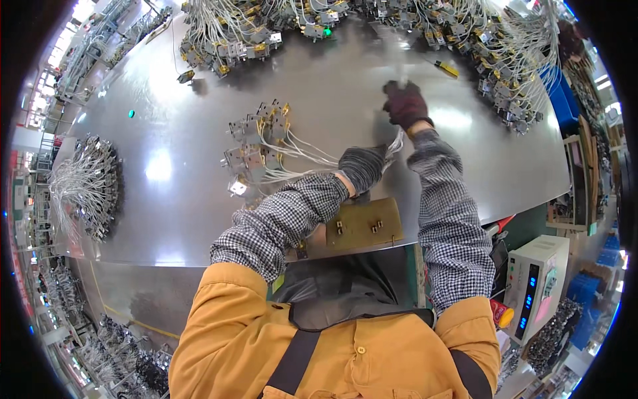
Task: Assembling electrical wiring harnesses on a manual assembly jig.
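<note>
My left hand, in a grey striped glove, is closed around a bundle of white wires. These wires run left to several small metal switch-like parts lying on the metal table; their loose ends stick out on the hand's right side. Farther forward and to the right, my right hand, in a dark red glove, is over the table with its fingers curled. Whatever it may hold is too small to make out. A brass-coloured plate with small metal contacts sits at the near edge, just below my left hand.
Large heaps of wired metal parts line the table's far side, and another bundle lies at the left. A yellow-handled tool rests near the right heap. A white box with a lit display stands at the right.
</note>
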### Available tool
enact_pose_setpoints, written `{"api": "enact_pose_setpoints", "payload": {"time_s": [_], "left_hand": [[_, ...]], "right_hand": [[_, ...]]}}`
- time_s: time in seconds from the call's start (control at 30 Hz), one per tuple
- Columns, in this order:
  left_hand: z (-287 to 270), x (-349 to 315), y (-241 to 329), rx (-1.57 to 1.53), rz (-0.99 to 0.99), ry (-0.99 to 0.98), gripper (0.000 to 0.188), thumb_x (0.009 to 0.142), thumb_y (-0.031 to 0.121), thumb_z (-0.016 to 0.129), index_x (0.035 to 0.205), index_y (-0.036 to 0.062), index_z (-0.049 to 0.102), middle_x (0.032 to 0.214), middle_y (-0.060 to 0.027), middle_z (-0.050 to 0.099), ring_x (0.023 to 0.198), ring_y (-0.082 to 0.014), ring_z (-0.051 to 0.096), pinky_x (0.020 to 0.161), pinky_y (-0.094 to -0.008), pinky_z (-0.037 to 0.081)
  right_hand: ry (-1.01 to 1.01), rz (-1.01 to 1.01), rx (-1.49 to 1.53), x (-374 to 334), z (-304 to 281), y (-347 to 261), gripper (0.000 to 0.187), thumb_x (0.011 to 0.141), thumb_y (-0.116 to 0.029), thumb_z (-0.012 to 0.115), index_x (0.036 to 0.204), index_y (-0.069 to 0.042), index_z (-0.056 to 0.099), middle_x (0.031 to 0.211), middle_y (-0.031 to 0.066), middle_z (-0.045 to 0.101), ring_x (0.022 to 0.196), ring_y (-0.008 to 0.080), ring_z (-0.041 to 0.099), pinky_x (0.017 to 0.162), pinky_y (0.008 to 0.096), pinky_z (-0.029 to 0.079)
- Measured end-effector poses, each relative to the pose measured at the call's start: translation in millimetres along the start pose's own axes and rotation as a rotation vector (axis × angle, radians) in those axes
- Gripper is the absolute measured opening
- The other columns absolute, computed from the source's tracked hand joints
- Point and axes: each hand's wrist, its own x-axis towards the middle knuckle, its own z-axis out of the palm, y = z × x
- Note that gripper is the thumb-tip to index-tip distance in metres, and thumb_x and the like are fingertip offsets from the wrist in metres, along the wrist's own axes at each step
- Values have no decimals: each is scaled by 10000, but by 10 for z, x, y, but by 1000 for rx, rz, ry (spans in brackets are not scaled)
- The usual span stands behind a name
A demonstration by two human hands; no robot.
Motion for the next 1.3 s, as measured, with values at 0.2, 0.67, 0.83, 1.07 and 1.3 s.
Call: {"api": "enact_pose_setpoints", "payload": {"time_s": [0.2, 0.67, 0.83, 1.07, 1.3], "left_hand": [[1010, -156, -813, -518, 324, 632, 292, 993, 316, 616, 1144, 82, 701, 899, -132, 765, 718, -338, 737, 690, -484, 565], [-16, -139, -93, -49, 35, 208, 308, 973, 348, 679, 1107, 76, 628, 697, -158, 688, 640, -368, 695, 659, -490, 547], [-63, -133, 5, -71, -26, 124, 310, 984, 356, 665, 1114, 77, 623, 745, -166, 706, 698, -390, 709, 682, -512, 547], [-306, -88, -96, -288, -153, 111, 368, 1011, 388, 598, 1194, 70, 590, 964, -230, 713, 949, -420, 708, 834, -511, 543], [-947, 250, -874, -253, -22, 416, 382, 1033, 359, 600, 1243, 41, 601, 1146, -208, 688, 1051, -328, 681, 915, -425, 515]], "right_hand": [[-432, 36, 335, 603, -322, -1511, 523, 984, -414, 610, 1353, -43, 626, 1245, 247, 710, 1175, 429, 677, 1051, 493, 524], [159, 430, 11, 321, 276, 1600, 352, 1002, -341, 571, 1212, -111, 734, 1164, 211, 724, 1132, 400, 669, 968, 512, 539], [180, 362, 10, -134, 109, 880, 216, 930, -271, 608, 996, -131, 759, 1021, 188, 732, 979, 415, 713, 866, 516, 574], [114, 645, 940, -828, -281, -168, 327, 1038, -311, 646, 1210, -35, 675, 1084, 162, 761, 1007, 286, 735, 890, 428, 578], [222, 645, 1679, -1798, -606, -1188, 454, 1090, -150, 557, 1504, -11, 431, 1146, 190, 710, 861, 189, 692, 761, 340, 593]]}}
